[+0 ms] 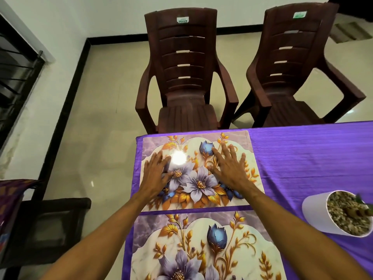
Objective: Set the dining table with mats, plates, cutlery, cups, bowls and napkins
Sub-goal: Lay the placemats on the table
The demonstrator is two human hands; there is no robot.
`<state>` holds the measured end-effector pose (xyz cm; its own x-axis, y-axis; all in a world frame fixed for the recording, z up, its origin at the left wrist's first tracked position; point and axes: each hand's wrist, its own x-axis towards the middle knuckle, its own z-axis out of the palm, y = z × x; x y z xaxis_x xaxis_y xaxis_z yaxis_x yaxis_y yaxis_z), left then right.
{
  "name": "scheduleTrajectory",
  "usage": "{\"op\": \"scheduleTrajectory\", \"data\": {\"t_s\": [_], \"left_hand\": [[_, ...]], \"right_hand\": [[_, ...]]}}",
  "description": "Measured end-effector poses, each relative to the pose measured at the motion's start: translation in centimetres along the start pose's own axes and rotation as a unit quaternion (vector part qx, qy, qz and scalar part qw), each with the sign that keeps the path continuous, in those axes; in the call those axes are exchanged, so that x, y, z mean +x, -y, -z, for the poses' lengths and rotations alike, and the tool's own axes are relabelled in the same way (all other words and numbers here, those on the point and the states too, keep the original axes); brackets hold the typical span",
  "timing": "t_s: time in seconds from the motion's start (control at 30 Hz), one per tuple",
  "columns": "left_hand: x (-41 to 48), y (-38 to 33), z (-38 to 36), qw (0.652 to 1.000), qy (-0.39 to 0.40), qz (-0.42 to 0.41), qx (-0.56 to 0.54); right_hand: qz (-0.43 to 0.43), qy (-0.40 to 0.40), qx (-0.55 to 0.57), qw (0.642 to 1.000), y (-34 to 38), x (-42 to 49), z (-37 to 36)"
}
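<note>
A floral place mat (pixel 201 142) with purple and gold flowers lies flat at the far left corner of the purple-clothed table (pixel 306 156). My left hand (pixel 156 174) lies flat on the mat's left part with straight fingers. My right hand (pixel 230 166) presses flat on its right part, fingers spread. A second mat (pixel 197 235) of the same pattern lies just in front of the first, nearer to me, with a narrow strip of cloth between them. My forearms cross over this nearer mat.
A white pot (pixel 316 211) filled with pebbles and a small plant stands on the table at the right. Two brown plastic chairs (pixel 185 81) (pixel 292 69) stand beyond the far table edge. A dark chair (pixel 50 229) is at the left.
</note>
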<state>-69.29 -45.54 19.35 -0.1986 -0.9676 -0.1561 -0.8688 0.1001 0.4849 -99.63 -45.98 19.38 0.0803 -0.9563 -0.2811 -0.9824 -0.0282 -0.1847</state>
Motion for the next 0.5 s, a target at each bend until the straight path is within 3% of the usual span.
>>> {"op": "scheduleTrajectory", "data": {"t_s": [0.5], "left_hand": [[0.69,0.24,-0.27,1.0,-0.007,-0.009,-0.003]], "right_hand": [[-0.013,0.001,0.002,1.0,0.2,0.13,0.31]]}}
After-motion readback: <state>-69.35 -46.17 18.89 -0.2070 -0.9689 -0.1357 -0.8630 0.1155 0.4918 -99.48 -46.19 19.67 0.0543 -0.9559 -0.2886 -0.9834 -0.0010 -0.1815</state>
